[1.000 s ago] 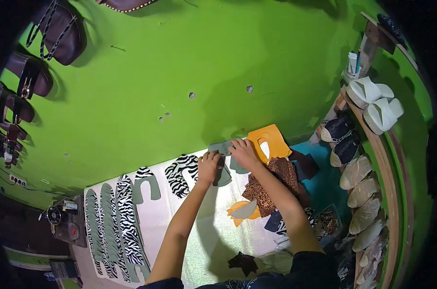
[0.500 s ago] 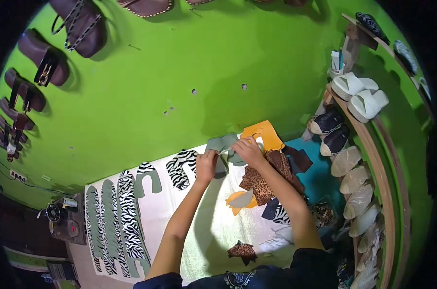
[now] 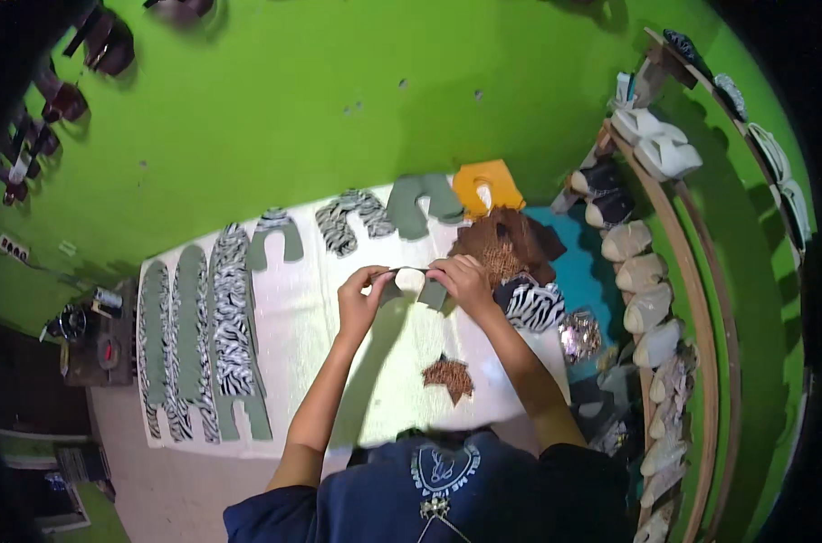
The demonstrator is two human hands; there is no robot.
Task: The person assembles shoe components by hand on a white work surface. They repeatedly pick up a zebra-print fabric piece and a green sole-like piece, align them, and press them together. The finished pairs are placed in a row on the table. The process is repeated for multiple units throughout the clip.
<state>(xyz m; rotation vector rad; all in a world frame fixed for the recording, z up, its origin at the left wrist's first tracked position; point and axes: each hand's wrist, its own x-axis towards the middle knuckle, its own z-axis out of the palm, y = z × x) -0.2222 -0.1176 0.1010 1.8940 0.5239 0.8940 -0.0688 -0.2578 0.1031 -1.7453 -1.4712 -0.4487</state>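
Note:
My left hand [image 3: 360, 300] and my right hand [image 3: 465, 284] are side by side above the white table cover [image 3: 311, 335]. Between them they pinch a grey-green arch-shaped cut piece [image 3: 434, 291], one hand at each side, its ends hanging down. Beyond the hands lies a similar green arch piece [image 3: 413, 213], with a zebra-print arch piece [image 3: 337, 231] to its left. An orange cut piece [image 3: 511, 188] is at its right. Leopard-print and brown pieces [image 3: 509, 249] are heaped near my right hand. Closer to me is a small leopard-print scrap [image 3: 448, 376].
Rows of overlapping zebra-print and green pieces [image 3: 234, 317] cover the table's left end. To the right, a wooden rack [image 3: 698, 317] carries shoe lasts [image 3: 646, 312] and white sandals [image 3: 660, 149]. Sandals [image 3: 103, 41] hang on the green wall [image 3: 284, 109]. A zebra-print piece [image 3: 535, 305] lies at right.
My hands have come back toward me from the green and orange pieces, with the green arch piece held between them. The view has shifted, showing more of my shirt.

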